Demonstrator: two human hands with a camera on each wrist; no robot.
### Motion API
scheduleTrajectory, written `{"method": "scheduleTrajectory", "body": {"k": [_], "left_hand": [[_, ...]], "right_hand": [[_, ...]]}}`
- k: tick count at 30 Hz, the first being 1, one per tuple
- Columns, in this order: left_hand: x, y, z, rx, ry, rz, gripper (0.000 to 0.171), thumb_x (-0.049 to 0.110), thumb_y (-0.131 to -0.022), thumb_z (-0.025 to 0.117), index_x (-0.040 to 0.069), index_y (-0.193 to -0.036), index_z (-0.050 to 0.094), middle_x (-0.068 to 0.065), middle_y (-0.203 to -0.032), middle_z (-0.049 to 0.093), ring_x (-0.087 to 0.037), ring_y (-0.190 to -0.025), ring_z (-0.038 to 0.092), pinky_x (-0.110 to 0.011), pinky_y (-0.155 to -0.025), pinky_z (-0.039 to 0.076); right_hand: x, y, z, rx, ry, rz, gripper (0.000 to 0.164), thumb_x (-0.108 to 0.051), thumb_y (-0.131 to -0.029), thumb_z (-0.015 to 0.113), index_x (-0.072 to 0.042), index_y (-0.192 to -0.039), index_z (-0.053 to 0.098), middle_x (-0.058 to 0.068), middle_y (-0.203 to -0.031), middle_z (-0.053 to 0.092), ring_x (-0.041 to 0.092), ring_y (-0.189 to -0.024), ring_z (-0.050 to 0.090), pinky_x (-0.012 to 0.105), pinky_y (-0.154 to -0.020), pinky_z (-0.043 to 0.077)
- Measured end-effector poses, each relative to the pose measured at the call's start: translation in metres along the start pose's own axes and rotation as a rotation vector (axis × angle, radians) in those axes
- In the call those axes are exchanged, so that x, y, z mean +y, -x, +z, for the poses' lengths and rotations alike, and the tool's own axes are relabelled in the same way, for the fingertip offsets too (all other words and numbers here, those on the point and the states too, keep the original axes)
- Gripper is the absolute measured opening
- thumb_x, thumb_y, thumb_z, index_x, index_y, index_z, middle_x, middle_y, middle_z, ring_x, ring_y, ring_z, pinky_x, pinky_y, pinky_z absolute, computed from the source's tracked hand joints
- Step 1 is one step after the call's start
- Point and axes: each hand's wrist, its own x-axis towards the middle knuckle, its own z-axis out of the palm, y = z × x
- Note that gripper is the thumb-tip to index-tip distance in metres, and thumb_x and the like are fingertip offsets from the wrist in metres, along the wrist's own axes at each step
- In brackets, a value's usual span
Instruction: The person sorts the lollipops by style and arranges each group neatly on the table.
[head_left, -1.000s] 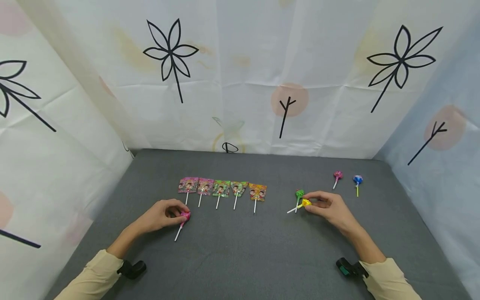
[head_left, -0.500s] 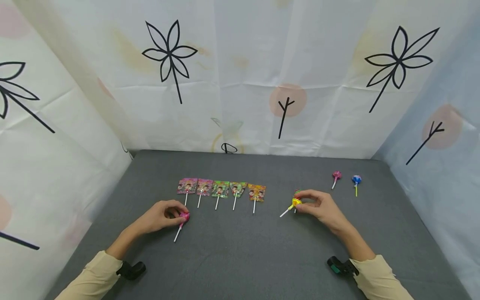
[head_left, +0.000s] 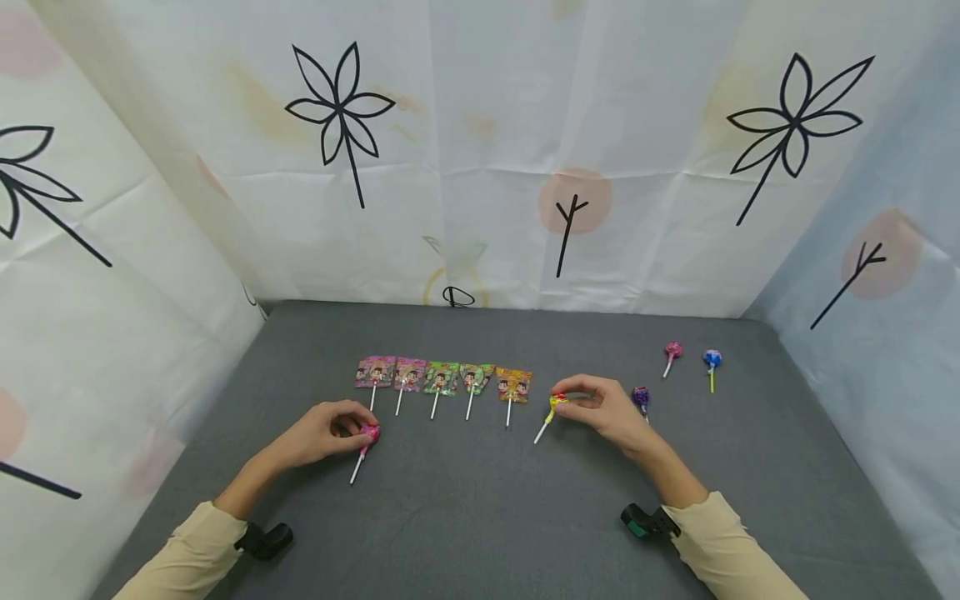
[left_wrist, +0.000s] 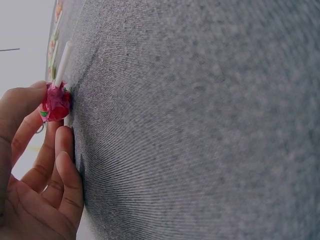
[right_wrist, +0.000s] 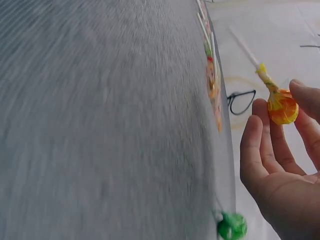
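Orange packet (head_left: 513, 384) near yellow lollipop (right_wrist: 283, 109)

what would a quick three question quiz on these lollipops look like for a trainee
1. Which grip, left or right, holds the yellow lollipop?
2. The left grip pinches a lollipop. True or false: that lollipop is green.
3. In the row of flat packets, what colour is the one nearest the yellow lollipop? a) pink b) green c) orange

Key
1. The right grip
2. False, it is a pink lollipop
3. c
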Motion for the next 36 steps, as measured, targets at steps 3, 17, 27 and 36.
{"method": "scheduleTrajectory", "body": {"k": [3,17,27,36], "left_hand": [[0.000,-0.001,0.001,-0.003,0.000,-0.008,0.017,0.018,-0.095,0.076,0.016,-0.112,0.072,0.002,-0.097,0.067,-0.016,-0.081,0.063,-0.028,-0.066,0.048],[0.001,-0.001,0.001,-0.003,-0.008,-0.024,0.018,0.020,-0.095,0.076,0.016,-0.111,0.072,0.002,-0.097,0.067,-0.016,-0.082,0.063,-0.028,-0.066,0.048],[-0.002,-0.003,0.000,-0.003,-0.040,-0.025,0.017,0.020,-0.095,0.076,0.018,-0.111,0.072,0.004,-0.096,0.066,-0.014,-0.081,0.062,-0.028,-0.067,0.048],[-0.004,-0.002,-0.001,-0.005,-0.051,-0.019,0.016,0.019,-0.095,0.076,0.018,-0.111,0.072,0.005,-0.095,0.066,-0.014,-0.079,0.062,-0.028,-0.066,0.048]], "right_hand": [[0.000,-0.006,0.008,-0.011,-0.010,-0.007,0.031,-0.003,-0.094,0.073,0.011,-0.120,0.065,0.023,-0.120,0.064,0.030,-0.101,0.069,0.048,-0.084,0.053],[-0.006,-0.034,0.056,-0.144,-0.103,-0.035,0.031,-0.001,-0.094,0.073,0.007,-0.123,0.066,0.022,-0.123,0.063,0.038,-0.105,0.067,0.046,-0.086,0.053],[-0.008,-0.048,0.094,-0.211,-0.169,-0.047,0.034,0.004,-0.092,0.073,0.013,-0.123,0.062,0.021,-0.119,0.063,0.042,-0.108,0.065,0.042,-0.085,0.054],[-0.009,-0.060,0.126,-0.255,-0.137,-0.042,0.027,0.000,-0.093,0.074,0.006,-0.119,0.068,0.015,-0.111,0.069,0.026,-0.096,0.071,0.045,-0.083,0.053]]}}
